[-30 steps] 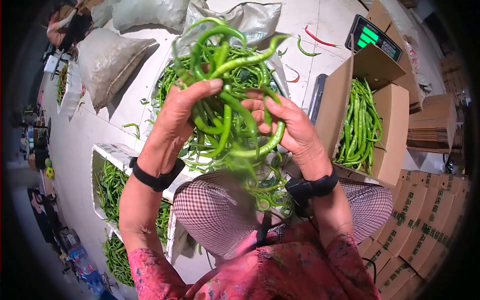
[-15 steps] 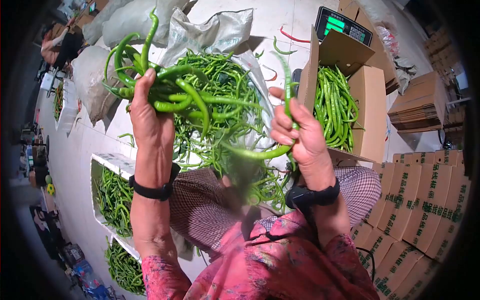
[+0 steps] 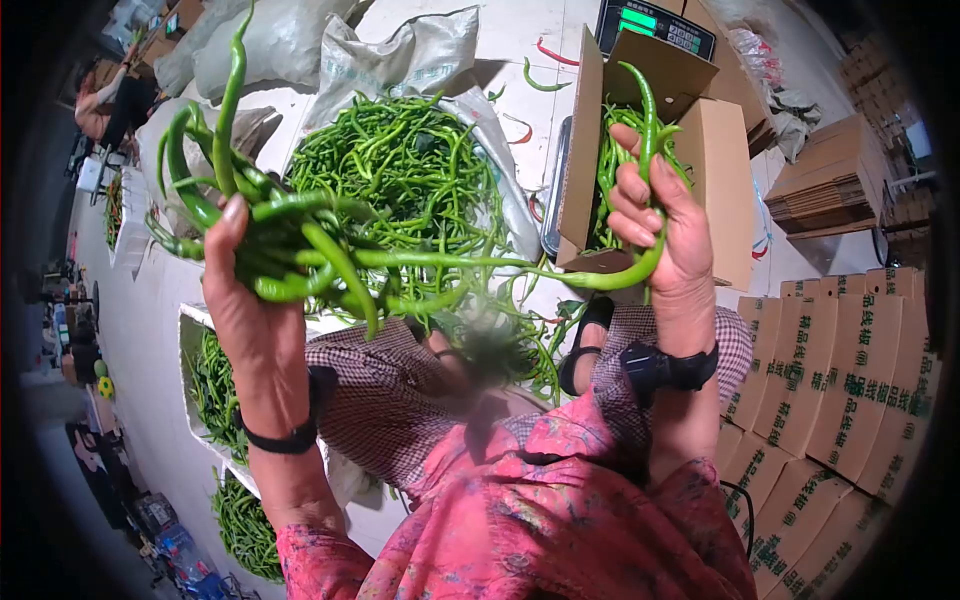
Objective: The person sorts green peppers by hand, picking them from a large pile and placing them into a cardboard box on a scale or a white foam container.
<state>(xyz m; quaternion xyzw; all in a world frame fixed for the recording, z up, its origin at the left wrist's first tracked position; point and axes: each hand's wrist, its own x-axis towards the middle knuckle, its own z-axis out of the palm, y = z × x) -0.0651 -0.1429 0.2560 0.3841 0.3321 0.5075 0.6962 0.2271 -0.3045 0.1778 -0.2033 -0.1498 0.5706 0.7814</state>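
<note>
My left hand (image 3: 245, 300) is closed around a bunch of long green chili peppers (image 3: 290, 225), their curved ends sticking out on both sides. Off to the right, my right hand (image 3: 672, 225) grips one or more green chili peppers (image 3: 648, 100). One of these points up past the fingers, and a curved length bends below the palm toward the left-hand bunch. Behind the right hand stands an open cardboard box (image 3: 725, 180) with green peppers (image 3: 606, 190) inside, partly hidden by the hand. Between my hands, a large pile of green peppers (image 3: 390, 160) lies on a white woven sack (image 3: 400, 50).
A digital scale display (image 3: 660, 30) glows behind the box. Foam boxes (image 3: 190, 380) of peppers stand at left, near full sacks (image 3: 265, 45). Printed cartons (image 3: 850, 380) and flattened cardboard (image 3: 825, 180) are stacked at right. Another person (image 3: 105, 105) sits far left.
My hands have moved apart: the left toward the left and lower, the right rightward, in front of the open box. Both keep hold of peppers. The view has shifted slightly.
</note>
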